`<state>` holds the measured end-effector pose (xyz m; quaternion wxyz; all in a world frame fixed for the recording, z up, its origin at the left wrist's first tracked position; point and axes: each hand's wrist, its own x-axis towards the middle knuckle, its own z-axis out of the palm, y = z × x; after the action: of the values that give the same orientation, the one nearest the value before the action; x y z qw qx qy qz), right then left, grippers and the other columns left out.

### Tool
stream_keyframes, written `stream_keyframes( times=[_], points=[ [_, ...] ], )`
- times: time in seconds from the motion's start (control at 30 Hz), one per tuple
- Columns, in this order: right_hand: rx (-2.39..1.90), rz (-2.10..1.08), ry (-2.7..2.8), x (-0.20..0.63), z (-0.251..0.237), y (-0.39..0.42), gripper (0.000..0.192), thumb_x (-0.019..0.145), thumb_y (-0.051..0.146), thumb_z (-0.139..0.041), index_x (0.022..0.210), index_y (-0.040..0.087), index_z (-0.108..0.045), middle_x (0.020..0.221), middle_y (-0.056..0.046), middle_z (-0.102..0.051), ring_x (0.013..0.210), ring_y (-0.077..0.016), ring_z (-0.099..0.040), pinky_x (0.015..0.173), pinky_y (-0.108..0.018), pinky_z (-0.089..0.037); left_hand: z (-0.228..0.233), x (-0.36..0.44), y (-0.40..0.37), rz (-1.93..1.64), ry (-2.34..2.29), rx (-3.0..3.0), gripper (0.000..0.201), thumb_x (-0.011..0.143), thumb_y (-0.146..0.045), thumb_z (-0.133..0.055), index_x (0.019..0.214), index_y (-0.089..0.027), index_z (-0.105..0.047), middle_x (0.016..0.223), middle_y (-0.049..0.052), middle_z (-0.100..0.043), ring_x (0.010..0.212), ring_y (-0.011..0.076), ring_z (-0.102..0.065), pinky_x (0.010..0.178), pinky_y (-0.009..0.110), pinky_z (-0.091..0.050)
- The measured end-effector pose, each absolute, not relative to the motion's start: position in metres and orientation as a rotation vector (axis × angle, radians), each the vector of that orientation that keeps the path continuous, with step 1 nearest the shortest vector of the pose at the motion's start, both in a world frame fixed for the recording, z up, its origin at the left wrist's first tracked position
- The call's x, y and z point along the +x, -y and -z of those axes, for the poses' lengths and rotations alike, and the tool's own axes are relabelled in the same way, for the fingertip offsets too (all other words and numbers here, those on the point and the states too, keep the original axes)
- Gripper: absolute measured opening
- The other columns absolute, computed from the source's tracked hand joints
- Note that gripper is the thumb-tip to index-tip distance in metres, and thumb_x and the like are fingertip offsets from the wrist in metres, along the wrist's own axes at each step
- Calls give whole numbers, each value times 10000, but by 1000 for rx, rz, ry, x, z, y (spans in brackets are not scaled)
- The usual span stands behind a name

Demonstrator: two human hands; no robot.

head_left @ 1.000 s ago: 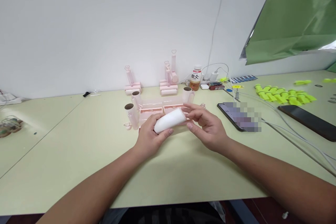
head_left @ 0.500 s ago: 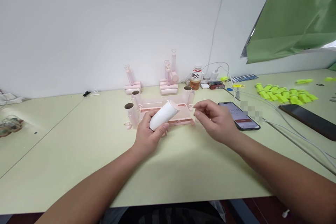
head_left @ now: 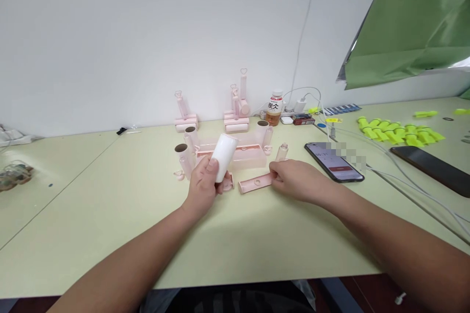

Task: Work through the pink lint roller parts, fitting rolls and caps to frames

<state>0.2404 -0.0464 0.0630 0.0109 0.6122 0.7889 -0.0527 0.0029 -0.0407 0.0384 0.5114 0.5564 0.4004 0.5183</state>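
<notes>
Two hands over pale green worktop (head_left: 110, 215). Left hand (head_left: 203, 186) closed around white roll (head_left: 224, 155), roll tilted up toward 1 o'clock, lower end in palm, thumb across front. Right hand (head_left: 293, 181) at 3 o'clock of roll, fingers pinched on end of flat pink cover piece (head_left: 256, 184) lying on worktop just beside left hand. Pink tray (head_left: 249, 155) right behind, at 12 o'clock, with cardboard-core rollers (head_left: 182, 156) standing at its ends. Small clear bottle (head_left: 282, 151) upright at 12 o'clock of right hand. Phone (head_left: 332, 161) at 2 o'clock, screen lit. Drink bottle (head_left: 273, 108) near wall. Yellow-green parts (head_left: 398, 132) far right.
</notes>
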Motion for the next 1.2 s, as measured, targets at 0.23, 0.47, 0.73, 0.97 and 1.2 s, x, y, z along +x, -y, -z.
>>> stream_keyframes(
  times=[0.23,0.47,0.73,0.97,1.2],
  points=[
    [2011,196,-2734,245,-72,49,187,808,178,-503,958,196,-614,729,-32,-640,671,-198,-552,579,-275,-326,-49,3,34,-1062,-800,878,440,877,-643,-472,902,-208,-533,595,-25,-565,355,64,-310,364,196,-190],
    [2058,903,-2867,234,-69,50,53,734,199,-517,722,205,-568,588,36,-522,539,-132,-483,502,-240,-341,-43,3,35,-1013,-724,959,566,863,-718,-447,876,-171,-593,657,29,-598,426,89,-367,433,251,-318],
    [2037,2208,-2381,225,-57,47,245,769,368,-657,691,191,-507,680,7,-613,404,-80,-489,323,-194,-362,-40,11,44,-966,-808,1159,555,863,-689,-486,847,-148,-611,791,71,-642,682,161,-534,669,295,-438],
    [1874,2708,-2167,225,-52,42,404,757,531,-734,738,162,-573,753,-27,-669,369,-49,-472,292,-177,-384,-31,7,46,-909,-894,1398,583,933,-658,-353,977,-181,-686,857,76,-681,734,190,-573,647,294,-444],
    [1837,2813,-2133,225,-53,42,370,781,488,-742,747,157,-580,740,-8,-646,382,-53,-488,305,-180,-416,-30,7,44,-903,-922,1453,470,930,-602,-443,816,-188,-633,778,31,-656,660,152,-542,631,271,-420]
  ],
)
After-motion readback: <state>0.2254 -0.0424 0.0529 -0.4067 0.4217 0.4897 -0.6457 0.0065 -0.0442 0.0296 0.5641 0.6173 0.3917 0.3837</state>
